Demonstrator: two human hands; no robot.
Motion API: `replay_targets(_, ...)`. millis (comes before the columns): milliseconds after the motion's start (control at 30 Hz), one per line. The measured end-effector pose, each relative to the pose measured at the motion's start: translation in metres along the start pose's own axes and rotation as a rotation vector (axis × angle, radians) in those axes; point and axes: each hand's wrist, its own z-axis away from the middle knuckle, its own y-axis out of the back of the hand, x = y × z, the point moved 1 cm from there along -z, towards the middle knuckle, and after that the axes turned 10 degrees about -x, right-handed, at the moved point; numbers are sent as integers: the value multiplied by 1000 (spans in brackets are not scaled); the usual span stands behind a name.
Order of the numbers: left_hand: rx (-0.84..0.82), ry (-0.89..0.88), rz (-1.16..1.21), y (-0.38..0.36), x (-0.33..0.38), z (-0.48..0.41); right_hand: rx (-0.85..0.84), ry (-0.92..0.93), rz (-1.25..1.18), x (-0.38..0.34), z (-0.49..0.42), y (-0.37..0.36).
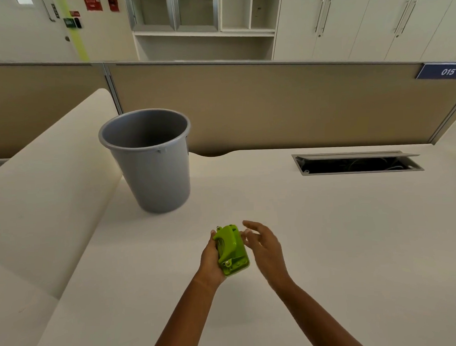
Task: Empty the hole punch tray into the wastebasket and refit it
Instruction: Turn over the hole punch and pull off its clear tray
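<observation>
A small lime-green hole punch is held above the cream desk, tipped on its side, with my left hand gripping it from the left and underneath. My right hand hovers just to its right, fingers spread, fingertips close to the punch's upper right edge; I cannot tell whether they touch it. The tray on the punch's base faces my right hand and looks fitted. A grey plastic wastebasket stands upright on the desk, up and to the left of my hands. Its inside looks empty from here.
A raised cream ledge runs along the desk's left side. An open cable hatch is set into the desk at the back right. A tan partition closes off the back, with cupboards behind it.
</observation>
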Motion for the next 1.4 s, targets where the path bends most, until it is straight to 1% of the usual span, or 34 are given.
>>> replay_targets(33,-2,-1,-10,1,0,-2,55,-85,-42,-1,-6,1)
replay_targets(67,-2,-1,-24,0,-1,-3,67,-162,-83,0,-12,3)
replay_targets(167,3,13,-73,0,-3,-6,-13,-322,-212,-4,-22,6)
replay_targets(233,5,26,-83,-2,-4,-6,-27,-364,-223,-5,-25,4)
replay_targets(333,11,21,-95,-6,-3,-6,25,-419,-279,-5,-30,5)
replay_targets(433,38,15,-115,-5,-4,-7,0,-483,-368,-5,-31,6)
replay_targets(667,63,22,-81,-10,-5,-4,-22,-496,-428,-4,-31,4)
replay_targets(867,30,22,-33,-16,-4,1,-38,-550,-546,-5,-31,3)
replay_targets(967,5,14,17,-18,-2,3,-75,-523,-535,-6,-29,3)
replay_targets(1033,-33,-1,102,-20,0,5,-101,-465,-493,-7,-26,3)
replay_targets(1100,-32,-32,171,-20,4,4,-137,-427,-472,-6,-22,3)
replay_targets(1233,-27,-98,300,-18,13,1,-186,-435,-521,-2,-10,5)
replay_targets(1400,-17,-129,278,-14,17,-2,-174,-495,-611,-2,-3,3)
